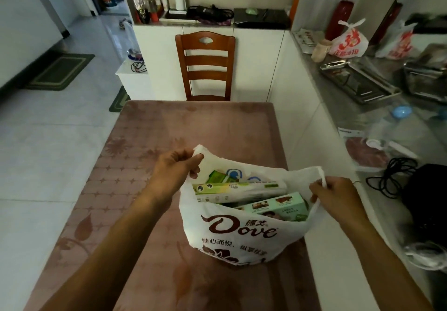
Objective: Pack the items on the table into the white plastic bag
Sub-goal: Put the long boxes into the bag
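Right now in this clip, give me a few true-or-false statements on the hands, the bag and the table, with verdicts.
1. Both hands hold the white plastic bag by its handles. True: left hand, right hand.
2. The bag is empty. False: a green and white box and a mint green box lie inside.
3. The bag sits on the pink table. True.
4. The wooden chair is tipped over. False: it stands upright at the far end.

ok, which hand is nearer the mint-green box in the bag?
Right. The right hand grips the bag handle just beside the mint-green box; the left hand holds the far handle across the white plastic bag.
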Demonstrator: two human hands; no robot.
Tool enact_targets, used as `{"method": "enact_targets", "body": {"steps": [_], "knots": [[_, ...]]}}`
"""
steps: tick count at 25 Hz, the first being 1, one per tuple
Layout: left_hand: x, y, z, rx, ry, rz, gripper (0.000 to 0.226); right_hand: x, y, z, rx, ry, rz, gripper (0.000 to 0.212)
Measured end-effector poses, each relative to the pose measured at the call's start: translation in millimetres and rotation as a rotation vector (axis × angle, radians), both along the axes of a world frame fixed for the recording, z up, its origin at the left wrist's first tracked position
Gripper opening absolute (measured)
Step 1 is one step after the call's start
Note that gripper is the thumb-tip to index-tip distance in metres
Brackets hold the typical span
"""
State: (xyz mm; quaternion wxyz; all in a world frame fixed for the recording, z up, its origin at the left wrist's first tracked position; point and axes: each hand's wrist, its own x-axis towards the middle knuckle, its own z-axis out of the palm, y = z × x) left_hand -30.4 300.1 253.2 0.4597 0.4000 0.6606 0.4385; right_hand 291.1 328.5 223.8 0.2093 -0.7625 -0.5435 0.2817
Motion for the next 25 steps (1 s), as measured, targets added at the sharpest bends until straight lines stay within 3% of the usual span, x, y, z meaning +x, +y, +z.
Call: {"method": "enact_targets", "body": {"steps": [2, 5, 7, 15, 18, 22, 25], "knots": [[-11.3, -1.3, 2.7, -0.013, -0.05, 0.048, 0.02, -22.4, 0.1, 6.9, 0.115, 0.254, 0.01, 0.021], [-32.2, -2.9, 16.8, -0.004, -0.194, 0.217, 0.018, -74.6, 9.0, 39.7, 0.162, 0.629, 0.084, 0.008], [-49.2, -2.5, 32.4, 0.032, -0.242, 0.282, 0.023, -105.1, 20.0, 63.6, 0.185, 0.737, 0.136, 0.011], [-123.2, 10.6, 82.6, 0.24, -0.188, 0.124, 0.018, -174.8, 35.3, 95.3, 0.228, 0.861, 0.035, 0.007], [-146.3, 14.9, 59.2, 0.161, -0.151, 0.113, 0.013, -195.0, 33.1, 74.8, 0.186, 0.807, -0.004, 0.005], [-160.0, 8.2, 23.5, 0.029, -0.133, 0.156, 0.026, -207.1, 35.9, 46.1, 0.058, 0.649, -0.03, 0.024], [-164.7, 11.9, 14.7, 0.007, -0.054, 0.156, 0.028, -204.0, 34.6, 37.1, 0.026, 0.657, -0.061, 0.029]]}}
